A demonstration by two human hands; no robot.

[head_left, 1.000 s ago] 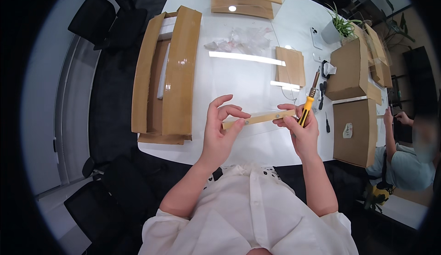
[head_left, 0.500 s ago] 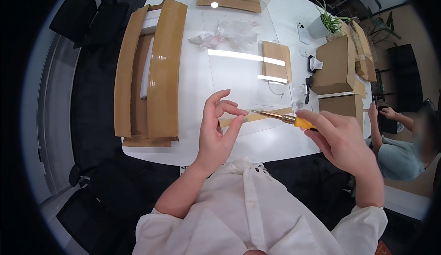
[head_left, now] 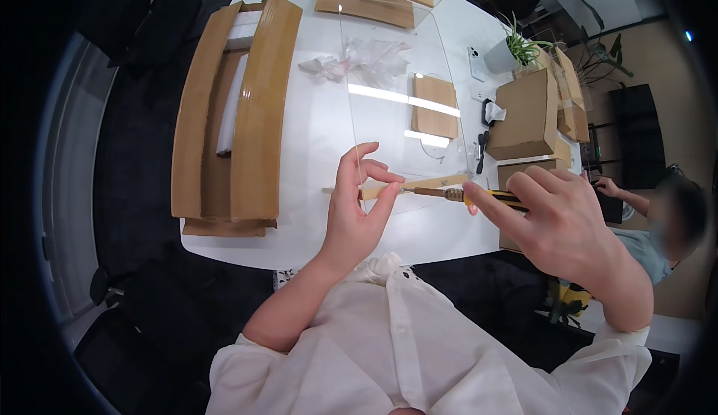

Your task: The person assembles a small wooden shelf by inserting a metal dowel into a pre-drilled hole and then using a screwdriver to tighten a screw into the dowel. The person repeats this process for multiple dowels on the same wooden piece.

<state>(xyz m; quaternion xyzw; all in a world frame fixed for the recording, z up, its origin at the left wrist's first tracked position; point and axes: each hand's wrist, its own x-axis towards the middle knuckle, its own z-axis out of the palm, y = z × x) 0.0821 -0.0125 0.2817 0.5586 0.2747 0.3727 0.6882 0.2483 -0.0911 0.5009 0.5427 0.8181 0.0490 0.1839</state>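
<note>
My right hand (head_left: 557,224) grips a screwdriver (head_left: 430,192) with a yellow and black handle, its shaft pointing left, index finger stretched along the handle. The tip meets the thumb and fingertip of my left hand (head_left: 355,209), which are pinched around something small that I cannot make out. Behind both hands a clear plastic panel (head_left: 389,142) with rounded corners spans the table. A narrow wooden strip (head_left: 447,182) runs along the panel's near part, partly hidden by my left fingers and the screwdriver.
A long open carton (head_left: 258,116) with white foam inside stands at left. Crumpled plastic wrap (head_left: 374,62), wooden boards (head_left: 435,104) and a potted plant (head_left: 502,57) lie beyond. Cardboard boxes (head_left: 523,116), a tissue pack (head_left: 493,112) and black-handled tools (head_left: 481,151) sit right. A co-worker (head_left: 651,243) is at far right.
The screwdriver has moved left, so its tip now reaches my left fingertips. My right hand has turned over the handle. The view has shifted slightly.
</note>
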